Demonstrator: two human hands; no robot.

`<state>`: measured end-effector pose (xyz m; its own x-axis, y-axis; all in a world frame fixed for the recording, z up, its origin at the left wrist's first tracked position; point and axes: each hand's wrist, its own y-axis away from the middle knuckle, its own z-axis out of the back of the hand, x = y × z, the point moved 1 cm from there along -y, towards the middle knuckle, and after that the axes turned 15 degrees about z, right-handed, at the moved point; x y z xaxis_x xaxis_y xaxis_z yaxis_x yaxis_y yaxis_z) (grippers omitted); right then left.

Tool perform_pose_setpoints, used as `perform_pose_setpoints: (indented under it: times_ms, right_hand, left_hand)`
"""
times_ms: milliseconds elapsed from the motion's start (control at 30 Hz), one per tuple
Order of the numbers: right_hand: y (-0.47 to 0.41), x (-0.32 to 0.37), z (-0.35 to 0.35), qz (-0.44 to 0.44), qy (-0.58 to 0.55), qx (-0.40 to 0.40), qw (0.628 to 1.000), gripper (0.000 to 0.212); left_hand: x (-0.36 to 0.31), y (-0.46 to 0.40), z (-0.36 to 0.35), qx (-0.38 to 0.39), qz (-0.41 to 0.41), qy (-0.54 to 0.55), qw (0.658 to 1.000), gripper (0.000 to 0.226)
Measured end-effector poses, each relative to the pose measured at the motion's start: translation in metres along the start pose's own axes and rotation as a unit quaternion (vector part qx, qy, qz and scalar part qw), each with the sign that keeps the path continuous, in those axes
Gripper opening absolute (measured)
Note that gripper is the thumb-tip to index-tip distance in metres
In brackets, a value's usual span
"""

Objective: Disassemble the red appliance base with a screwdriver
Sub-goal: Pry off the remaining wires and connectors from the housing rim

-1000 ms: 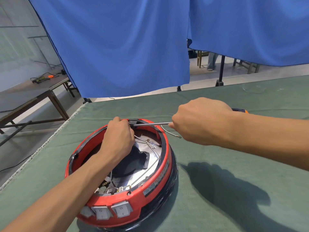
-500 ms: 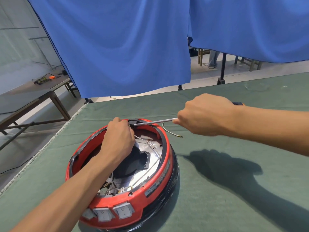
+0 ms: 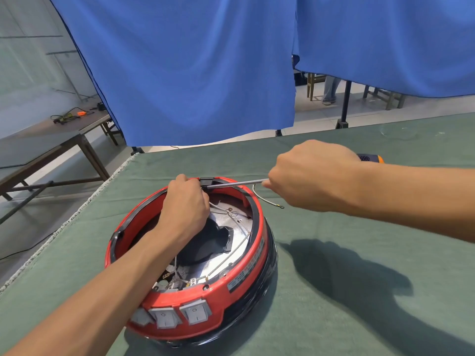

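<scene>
The round red appliance base [image 3: 241, 278] lies upside down on the green table cloth, its silver plate, wires and black centre exposed. Three grey rocker switches [image 3: 177, 314] face me on its near wall. My left hand [image 3: 185, 209] curls over the far inner rim beside a small black clip [image 3: 207, 181]. My right hand [image 3: 311, 176] grips the screwdriver: its steel shaft [image 3: 239, 183] runs level to the clip, and the orange and black handle end [image 3: 371, 158] pokes out behind my wrist. The tip is hidden by the clip and my left fingers.
A loose white wire with a ring terminal [image 3: 267, 201] hangs over the base's far right rim onto the cloth. The table's left edge [image 3: 77, 214] runs close by. Blue curtains [image 3: 205, 68] hang behind. A wooden table [image 3: 51, 145] stands at the left.
My right hand has drawn slightly right and up, baring a little more of the screwdriver shaft. My left hand and the base stay where they were.
</scene>
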<state>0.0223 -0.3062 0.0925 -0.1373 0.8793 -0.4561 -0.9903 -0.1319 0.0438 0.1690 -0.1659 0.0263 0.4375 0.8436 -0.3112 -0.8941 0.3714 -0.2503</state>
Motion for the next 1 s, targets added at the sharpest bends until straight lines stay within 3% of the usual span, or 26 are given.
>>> perform_pose_setpoints:
  times_ms: [167, 400, 533, 633, 767, 867, 933, 1000]
  right_hand:
    - [-0.006, -0.016, -0.012, 0.011, -0.005, -0.038, 0.999, 0.049]
    - [-0.008, -0.014, -0.012, -0.003, -0.014, -0.032, 0.999, 0.049]
    - [0.001, -0.010, -0.020, -0.033, -0.092, -0.029, 0.995, 0.053]
    - [0.006, -0.001, -0.032, -0.064, -0.191, -0.045, 0.979, 0.055]
    - [0.002, 0.004, -0.042, -0.123, -0.321, -0.100, 0.934, 0.060]
    - [-0.004, 0.007, -0.037, -0.150, -0.448, -0.150, 0.869, 0.056]
    - [-0.007, 0.010, -0.030, -0.154, -0.530, -0.186, 0.813, 0.043]
    - [-0.012, 0.014, -0.021, -0.148, -0.594, -0.214, 0.761, 0.031]
  left_hand:
    - [-0.001, 0.002, 0.003, 0.006, 0.015, 0.012, 1.000, 0.022]
    - [-0.001, 0.003, 0.005, 0.015, 0.036, -0.001, 0.999, 0.025]
    - [0.007, 0.003, 0.011, -0.015, 0.069, 0.038, 0.997, 0.030]
    - [0.005, 0.006, 0.016, -0.045, 0.037, 0.105, 0.993, 0.030]
    - [-0.001, 0.013, 0.022, -0.061, -0.037, 0.193, 0.979, 0.028]
    - [-0.007, 0.020, 0.028, -0.065, -0.078, 0.272, 0.957, 0.025]
    - [-0.014, 0.022, 0.031, -0.002, -0.066, 0.365, 0.929, 0.025]
    - [-0.021, 0.024, 0.031, 0.116, -0.028, 0.494, 0.861, 0.024]
